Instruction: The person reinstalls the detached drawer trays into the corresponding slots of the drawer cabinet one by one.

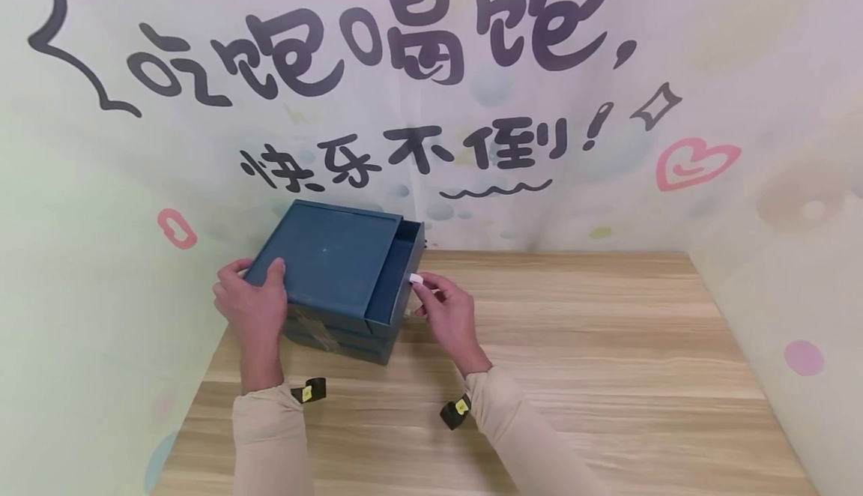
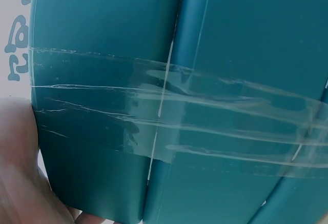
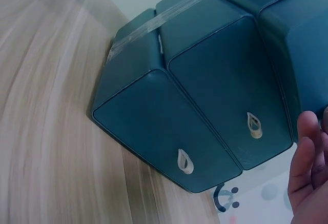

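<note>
A dark blue drawer box (image 1: 323, 256) with three stacked drawers stands toward the left of the table. Its top drawer (image 1: 386, 286) is partly pulled out toward the right. My left hand (image 1: 252, 305) grips the box's left end, the thumb over the top edge. With thumb and fingers, my right hand (image 1: 450, 316) pinches the white pull (image 1: 416, 279) on the top drawer's front. In the right wrist view, the two lower drawers are closed, each with a pale loop pull (image 3: 185, 161) on its front. Clear tape (image 2: 148, 106) runs across the box's side.
The box sits on a wood-grain table (image 1: 580, 331). A pale printed wall cloth (image 1: 539, 211) rises close behind the box, with more at both sides. Black wrist straps (image 1: 455, 411) hang below the sleeves.
</note>
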Available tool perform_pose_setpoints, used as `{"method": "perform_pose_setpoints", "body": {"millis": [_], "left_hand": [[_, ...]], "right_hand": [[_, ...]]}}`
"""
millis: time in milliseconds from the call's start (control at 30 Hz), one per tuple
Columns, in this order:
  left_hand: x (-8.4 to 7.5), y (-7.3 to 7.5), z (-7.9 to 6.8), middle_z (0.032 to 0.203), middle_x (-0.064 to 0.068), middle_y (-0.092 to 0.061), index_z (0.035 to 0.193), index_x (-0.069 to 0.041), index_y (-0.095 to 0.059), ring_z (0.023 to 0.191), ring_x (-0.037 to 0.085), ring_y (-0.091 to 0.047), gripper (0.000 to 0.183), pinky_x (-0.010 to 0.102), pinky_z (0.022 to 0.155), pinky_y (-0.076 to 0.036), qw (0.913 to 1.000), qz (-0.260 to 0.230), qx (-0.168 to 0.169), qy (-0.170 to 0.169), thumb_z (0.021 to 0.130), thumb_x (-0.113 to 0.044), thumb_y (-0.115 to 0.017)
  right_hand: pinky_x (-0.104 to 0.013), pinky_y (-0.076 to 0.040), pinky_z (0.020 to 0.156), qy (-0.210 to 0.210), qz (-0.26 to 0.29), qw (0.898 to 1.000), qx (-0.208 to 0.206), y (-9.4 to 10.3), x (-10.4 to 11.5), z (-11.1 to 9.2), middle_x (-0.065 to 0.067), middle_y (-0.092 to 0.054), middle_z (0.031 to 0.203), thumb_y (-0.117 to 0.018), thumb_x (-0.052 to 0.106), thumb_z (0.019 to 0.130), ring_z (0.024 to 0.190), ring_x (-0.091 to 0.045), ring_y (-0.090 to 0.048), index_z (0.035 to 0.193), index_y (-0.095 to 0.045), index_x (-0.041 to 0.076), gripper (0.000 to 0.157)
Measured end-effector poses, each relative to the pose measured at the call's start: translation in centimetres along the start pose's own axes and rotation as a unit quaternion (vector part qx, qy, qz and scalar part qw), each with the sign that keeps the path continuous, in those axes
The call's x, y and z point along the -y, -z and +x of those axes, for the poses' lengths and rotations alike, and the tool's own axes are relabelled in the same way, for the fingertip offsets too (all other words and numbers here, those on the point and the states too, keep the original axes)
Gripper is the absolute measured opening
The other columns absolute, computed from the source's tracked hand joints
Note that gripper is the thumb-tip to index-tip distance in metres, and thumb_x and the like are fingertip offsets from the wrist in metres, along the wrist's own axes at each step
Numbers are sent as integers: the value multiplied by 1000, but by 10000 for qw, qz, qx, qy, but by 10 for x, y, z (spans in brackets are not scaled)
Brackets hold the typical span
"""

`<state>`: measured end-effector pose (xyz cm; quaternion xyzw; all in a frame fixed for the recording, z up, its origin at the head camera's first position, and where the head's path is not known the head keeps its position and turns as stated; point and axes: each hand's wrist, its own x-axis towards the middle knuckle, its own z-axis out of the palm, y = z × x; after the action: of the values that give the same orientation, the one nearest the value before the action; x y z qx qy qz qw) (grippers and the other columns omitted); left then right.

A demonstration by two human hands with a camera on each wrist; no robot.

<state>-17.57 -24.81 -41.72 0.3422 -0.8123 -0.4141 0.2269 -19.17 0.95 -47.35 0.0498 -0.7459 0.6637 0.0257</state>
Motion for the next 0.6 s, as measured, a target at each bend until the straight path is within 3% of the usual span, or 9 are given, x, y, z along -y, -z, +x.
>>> {"method": "perform_pose_setpoints", "body": {"millis": [200,433,600], "left_hand": [[1,1,1,127,23,-42,128,-12,-44,123,40,-36,59,51,100,-33,10000,-44,-51,-56,86,-50,-61],[1,1,1,127,24,-42,128,-10,-44,124,40,-36,59,51,101,-32,9999,-64,-47,-75,86,-48,-61],[1,0,1,127,24,-42,128,-11,-44,123,40,-36,59,51,101,-32,10000,-48,-38,-69,86,-50,-61]], "right_hand": [[-21,-47,48,197,129,9997,-103,-5,-22,6,-7,-72,96,-66,29,89,62,-33,-66,111,-70,20,25],[-29,-51,50,304,-5,9995,-83,-7,-22,8,-6,-72,95,-66,27,89,61,-35,-65,112,-70,19,25],[-24,-47,47,290,-98,9995,-7,-8,-19,9,-4,-72,96,-66,28,89,56,-19,-64,113,-70,19,26]]}}
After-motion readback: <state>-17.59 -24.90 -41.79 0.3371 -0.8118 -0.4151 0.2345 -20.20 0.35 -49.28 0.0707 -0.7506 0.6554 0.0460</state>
